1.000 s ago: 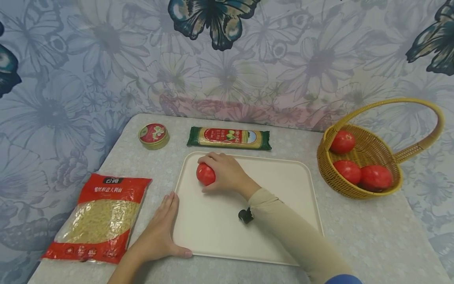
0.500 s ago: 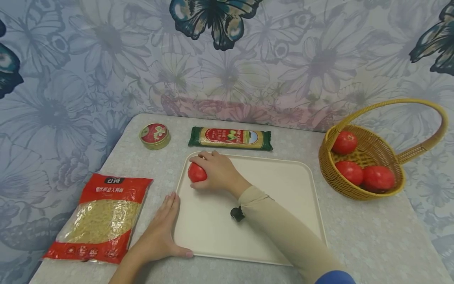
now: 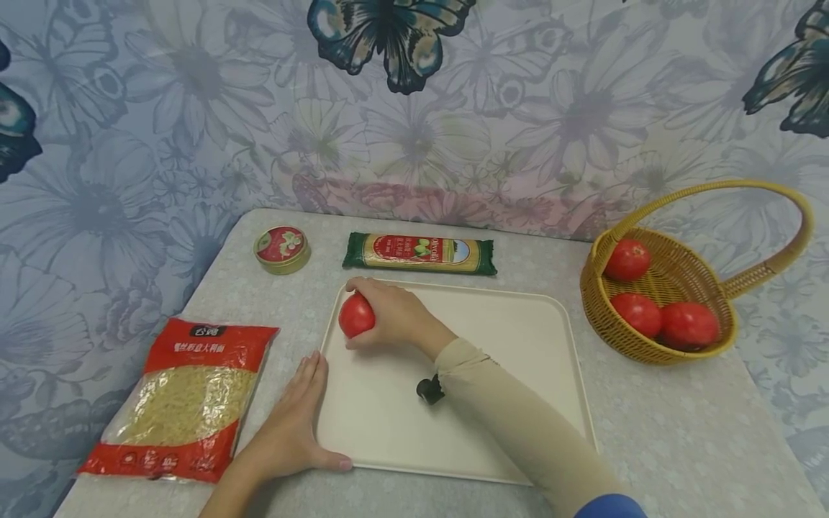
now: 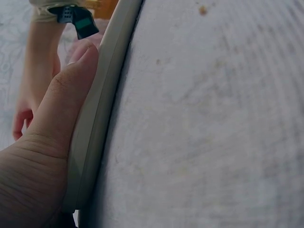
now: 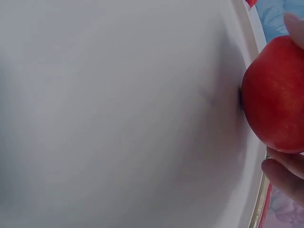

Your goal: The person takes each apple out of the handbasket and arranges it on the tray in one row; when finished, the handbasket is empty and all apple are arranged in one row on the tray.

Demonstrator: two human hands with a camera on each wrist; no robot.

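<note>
In the head view a red tomato is at the far left corner of a cream tray. My right hand grips it from the right, fingers over the far side and thumb on the near side. The right wrist view shows the same tomato between thumb and fingers, low at the tray's rim. My left hand rests at the tray's near left corner, fingers straight along the left edge and thumb at the front edge. Up close, the left wrist view has that thumb lying against the tray rim.
A yellow wicker basket with three tomatoes stands to the right. Behind the tray lies a green and gold pasta packet. A round tin sits at the back left, and a red bag of spiral pasta lies at the left.
My right hand has moved left across the tray with the tomato, toward the far left corner, slowing in the last half second. The left hand has stayed put.
</note>
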